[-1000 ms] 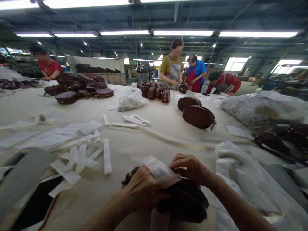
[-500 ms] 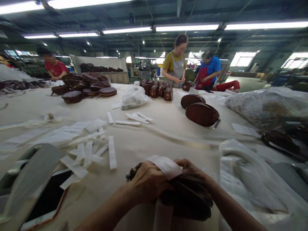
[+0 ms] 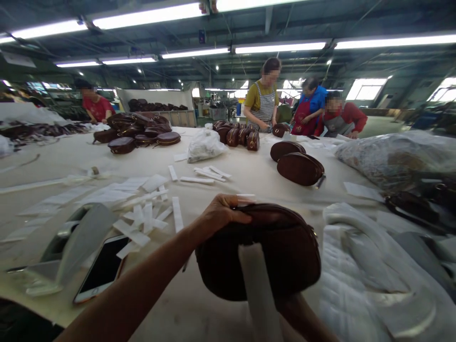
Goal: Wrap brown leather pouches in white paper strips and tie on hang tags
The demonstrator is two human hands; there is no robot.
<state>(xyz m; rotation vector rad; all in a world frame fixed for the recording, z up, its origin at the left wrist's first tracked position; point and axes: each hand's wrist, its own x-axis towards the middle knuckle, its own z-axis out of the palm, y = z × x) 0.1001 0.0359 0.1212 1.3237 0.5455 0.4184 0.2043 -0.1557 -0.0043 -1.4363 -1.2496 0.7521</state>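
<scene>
My left hand point(image 3: 226, 211) is closed on the top edge of a dark brown oval zip bag point(image 3: 285, 256), thumb on the near face. The bag is held up on edge over the table, with gold-coloured metal at its right side. A long white strip point(image 3: 258, 285) runs from the middle of the bag's near face down toward me. White material also shows at the bag's top, by my left fingers. My right forearm point(image 3: 302, 316) reaches in from below; its hand is hidden by the bag, so its grip cannot be seen.
White strips point(image 3: 146, 218) lie left, near a phone point(image 3: 101, 270) and a grey tape dispenser point(image 3: 85, 237). Two brown bags point(image 3: 301, 168) lie ahead, a bag pile point(image 3: 138, 128) behind left. Plastic wrapping point(image 3: 356, 266) lies right. Several co-workers stand beyond.
The bag has been raised and turned to show its broad face. My left hand has moved up to its top edge; my right hand has dropped from the top to out of sight.
</scene>
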